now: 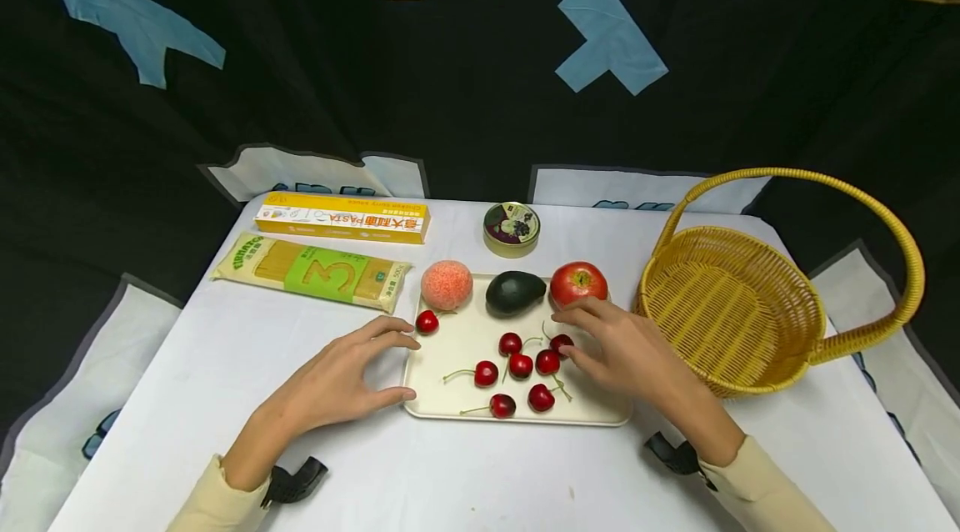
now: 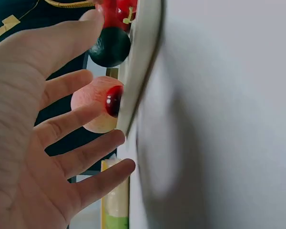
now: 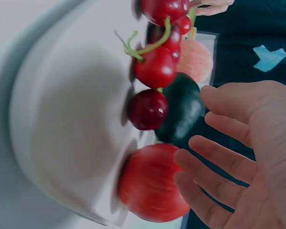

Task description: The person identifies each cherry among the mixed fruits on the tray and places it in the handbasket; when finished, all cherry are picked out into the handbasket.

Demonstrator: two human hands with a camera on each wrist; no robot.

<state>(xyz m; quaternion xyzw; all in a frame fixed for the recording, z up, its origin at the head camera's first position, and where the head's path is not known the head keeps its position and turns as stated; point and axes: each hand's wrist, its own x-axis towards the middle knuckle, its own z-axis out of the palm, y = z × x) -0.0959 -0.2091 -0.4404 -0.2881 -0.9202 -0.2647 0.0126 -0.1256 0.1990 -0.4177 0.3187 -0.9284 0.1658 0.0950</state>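
Note:
A cream rectangular tray [image 1: 450, 405] holds several red cherries [image 1: 521, 365] with green stems, a dark green avocado [image 1: 514, 293], a red apple [image 1: 576, 283] and a pinkish peach [image 1: 447, 285]. One cherry [image 2: 113, 101] sits apart, in front of the peach. My left hand [image 1: 337, 378] hovers at the tray's left edge, fingers spread and nothing in its grasp. Over the tray's right side is my right hand [image 1: 628, 347], fingers relaxed, close to the apple [image 3: 152, 183] and the rightmost cherries. Whether its fingertips touch the apple, I cannot tell.
A yellow wicker basket [image 1: 813, 323] with a tall handle stands right of the tray. Behind the tray is a round tin [image 1: 512, 230]. A yellow pasta box [image 1: 341, 217] and a spaghetti packet [image 1: 311, 269] lie at the back left of the white table [image 1: 225, 365].

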